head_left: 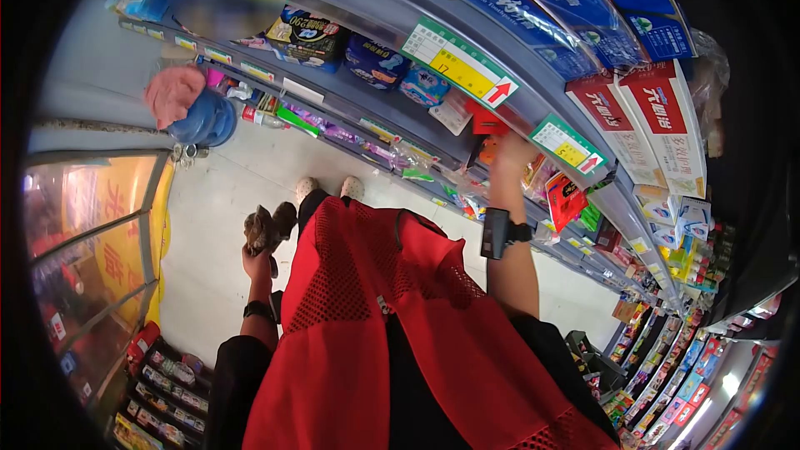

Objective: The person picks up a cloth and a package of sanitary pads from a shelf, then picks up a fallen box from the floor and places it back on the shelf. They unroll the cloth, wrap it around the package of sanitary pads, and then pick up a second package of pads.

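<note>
Low at my left side, my left hand [257,262] is closed round a crumpled brown cloth [267,229], which hangs over the white floor. My right hand [512,157] reaches into a shelf under the yellow and green price tags [462,64]. Its fingers are blurred and partly hidden, close to a red packet [487,121]; I cannot tell whether they grip it. Just beneath that wrist hangs a red and black packet [567,198]. Beside the red packet lies a white card-like pack [450,112], with blue sanitary pad packs [425,85] further left.
Blue toothpaste boxes [533,12] and red-white boxes [658,112] stand on the upper shelf. A blue water jug [204,119] with a pink cloth [173,96] over it sits at the shelf's far end. Left is a glass-panelled case [92,242]; snack racks [675,367] curve along the right.
</note>
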### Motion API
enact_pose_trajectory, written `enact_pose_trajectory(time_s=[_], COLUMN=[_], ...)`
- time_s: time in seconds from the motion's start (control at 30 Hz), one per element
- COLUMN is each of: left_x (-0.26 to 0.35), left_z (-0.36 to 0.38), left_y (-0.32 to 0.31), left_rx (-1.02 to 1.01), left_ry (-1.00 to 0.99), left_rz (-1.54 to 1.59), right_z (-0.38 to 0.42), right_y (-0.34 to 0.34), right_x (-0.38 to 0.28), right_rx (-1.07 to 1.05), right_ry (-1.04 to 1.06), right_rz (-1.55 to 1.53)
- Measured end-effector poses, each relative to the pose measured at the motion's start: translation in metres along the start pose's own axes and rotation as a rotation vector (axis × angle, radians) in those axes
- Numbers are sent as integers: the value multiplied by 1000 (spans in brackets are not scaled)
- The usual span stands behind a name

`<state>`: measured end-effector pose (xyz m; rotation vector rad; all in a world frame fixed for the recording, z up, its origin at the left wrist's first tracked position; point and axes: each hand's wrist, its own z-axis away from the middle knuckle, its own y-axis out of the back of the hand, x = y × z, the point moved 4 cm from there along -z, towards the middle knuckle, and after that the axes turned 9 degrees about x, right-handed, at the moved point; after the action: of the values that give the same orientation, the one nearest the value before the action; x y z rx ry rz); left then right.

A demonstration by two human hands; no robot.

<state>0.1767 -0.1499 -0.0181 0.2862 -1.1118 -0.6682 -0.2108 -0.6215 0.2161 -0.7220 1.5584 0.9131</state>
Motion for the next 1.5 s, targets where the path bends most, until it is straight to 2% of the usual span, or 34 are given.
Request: enact_pose_trajectory(time_s=[0.07,0.1,0.13,0.17,0.23,0.27,0.37,0.47,0.57,0.63,0.7,0.73,0.83,0.87,0.93,1.0,1.07,1.1,1.13,1.23,1.27,1.37,1.5], left_x=[-13,-20,8,8,-5,-13,-20,-28,-59,-69,-91,-99,-89,-96,-99,-104,-101,-97,-89,-72,-72,-85,-92], left_z=[-13,-16,1,3,2,1,5,16,18,28,30,31,42,42,43,39,30,29,28,26,26,24,28], left_y=[-3,-6,-4,-7,-6,-7,-7,-4,1,4,8,10,14,14,10,6,5,6,9,19,22,31,39], left_rx=[-21,-30,-3,1,15,36,64,87,114,123,151,160,189,178,174,168,144,139,139,164,178,190,200], left_ry=[43,68,40,42,50,47,95,124,153,215,256,292,343,352,383,375,329,310,295,241,205,238,267], left_rz=[21,33,46,39,21,2,-3,32,-32,-10,-11,-1,11,3,31,68,61,56,55,93,78,88,104], right_z=[-39,-40,-40,-27,-29,-45,-20,-21,-40,-68,-44,-27,-8,12,25,28,15,14,24,-12,-22,-15,8], right_y=[31,36,41,42,57,69,70,90,118,151,150,143,122,101,62,5,-61,-70,-81,-91,-93,-95,-86], right_x=[27,18,6,-18,-14,9,4,12,42,79,57,33,-13,-30,-31,-9,17,29,30,79,96,87,46], right_rx=[-15,15,52,129,114,41,3,126,288,127,158,179,316,314,-19,-447,-372,-313,-424,-622,-611,-649,-616], right_ry=[271,183,99,-222,-384,-403,-342,-340,-424,-470,-527,-499,-19,252,555,334,-170,-251,-409,-479,-545,-680,-701], right_rz=[250,150,46,-275,-310,-358,-205,-152,-24,86,259,224,684,697,588,251,633,627,354,238,203,141,179])
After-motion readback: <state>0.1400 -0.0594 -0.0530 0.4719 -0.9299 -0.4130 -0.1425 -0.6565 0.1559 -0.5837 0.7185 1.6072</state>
